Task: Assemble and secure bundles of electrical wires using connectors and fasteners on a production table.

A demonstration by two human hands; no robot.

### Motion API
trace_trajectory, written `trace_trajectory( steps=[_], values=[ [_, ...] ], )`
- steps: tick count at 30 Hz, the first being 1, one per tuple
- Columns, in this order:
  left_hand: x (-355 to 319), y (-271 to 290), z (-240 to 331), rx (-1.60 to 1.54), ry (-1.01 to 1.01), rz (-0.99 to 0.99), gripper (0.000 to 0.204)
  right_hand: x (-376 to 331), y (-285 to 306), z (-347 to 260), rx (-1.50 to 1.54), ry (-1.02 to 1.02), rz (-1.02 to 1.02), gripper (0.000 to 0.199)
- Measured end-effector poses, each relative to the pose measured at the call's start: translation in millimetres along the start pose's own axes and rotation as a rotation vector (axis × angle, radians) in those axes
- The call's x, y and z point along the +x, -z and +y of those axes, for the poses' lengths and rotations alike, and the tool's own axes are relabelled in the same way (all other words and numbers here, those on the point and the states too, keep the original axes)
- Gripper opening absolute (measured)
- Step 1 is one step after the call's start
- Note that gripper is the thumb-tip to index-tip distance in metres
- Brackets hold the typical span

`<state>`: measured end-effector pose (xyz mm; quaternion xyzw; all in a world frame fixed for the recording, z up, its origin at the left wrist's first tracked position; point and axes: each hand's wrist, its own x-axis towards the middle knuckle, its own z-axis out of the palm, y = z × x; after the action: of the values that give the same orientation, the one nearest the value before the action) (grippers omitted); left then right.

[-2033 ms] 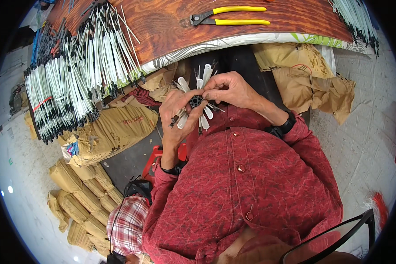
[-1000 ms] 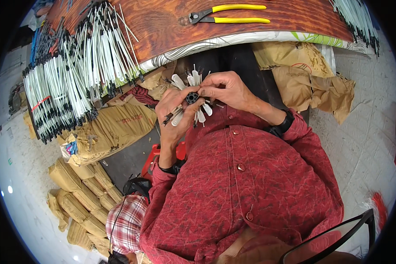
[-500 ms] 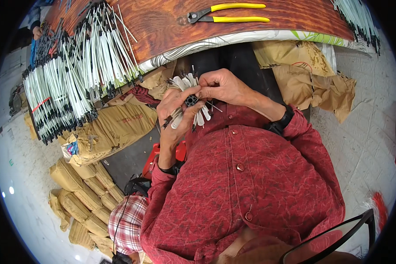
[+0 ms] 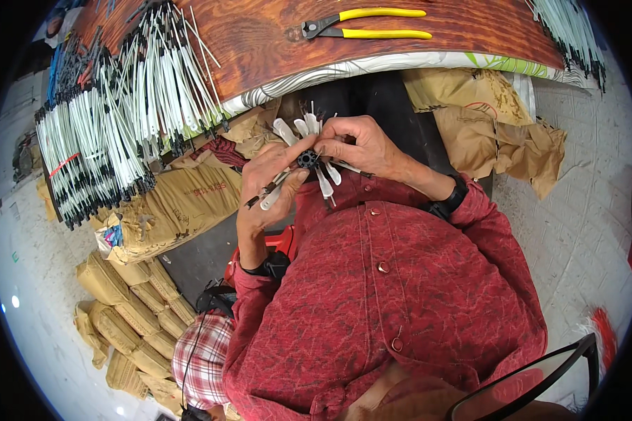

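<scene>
Between my hands, just off the table's near edge, is a small round black slotted hub (image 4: pixel 307 161) with white flat ribs (image 4: pixel 324 183) spreading out from it. My left hand (image 4: pixel 261 175) is closed around the hub's left side, thumb below and fingers above. A few dark-tipped ribs stick out past its palm. At the hub's upper right, my right hand (image 4: pixel 365 144) pinches with thumb and index finger. What lies in that pinch is too small to make out; a thin rib end passes below the hand.
Cutting pliers (image 4: pixel 386 34) with yellow handles lie on the wooden table (image 4: pixel 260 56). Bundles of white ribs with black ends (image 4: pixel 165 84) overhang its left edge; more ribs (image 4: pixel 572 42) lie far right. Paper sacks (image 4: pixel 179 203) stand at left, brown paper (image 4: pixel 463 137) at right. A plaid cloth (image 4: pixel 203 358) shows lower left.
My left hand has shifted slightly left, and the ribs around the hub have turned and spread. The right hand stays pinched near the hub. Another person's hand at upper left has moved up.
</scene>
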<state>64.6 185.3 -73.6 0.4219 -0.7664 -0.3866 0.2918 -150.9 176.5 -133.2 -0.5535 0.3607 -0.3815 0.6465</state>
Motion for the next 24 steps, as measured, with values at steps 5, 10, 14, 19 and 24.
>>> trace_trajectory(
  steps=[5,10,14,19,24],
  values=[
    [0.0,9.5,0.6,-0.022,0.039,-0.075,0.044,0.0,0.1,0.6,0.022,0.01,-0.031,0.018],
    [0.5,13.1,-1.4,-0.019,0.08,-0.112,0.044,-1.9,1.0,3.3,0.079,-0.021,-0.059,0.018],
    [1.2,8.8,-1.1,0.019,0.091,-0.072,0.042,-1.8,-0.5,1.7,0.125,-0.066,-0.054,0.016],
    [-3.8,-7.8,1.5,-0.082,0.104,0.099,0.04,-1.8,2.3,-5.3,-0.039,-0.012,-0.037,0.018],
    [-3.8,-2.3,5.1,-0.011,0.125,0.026,0.04,-3.6,2.5,-4.6,-0.042,0.007,-0.032,0.019]
  ],
)
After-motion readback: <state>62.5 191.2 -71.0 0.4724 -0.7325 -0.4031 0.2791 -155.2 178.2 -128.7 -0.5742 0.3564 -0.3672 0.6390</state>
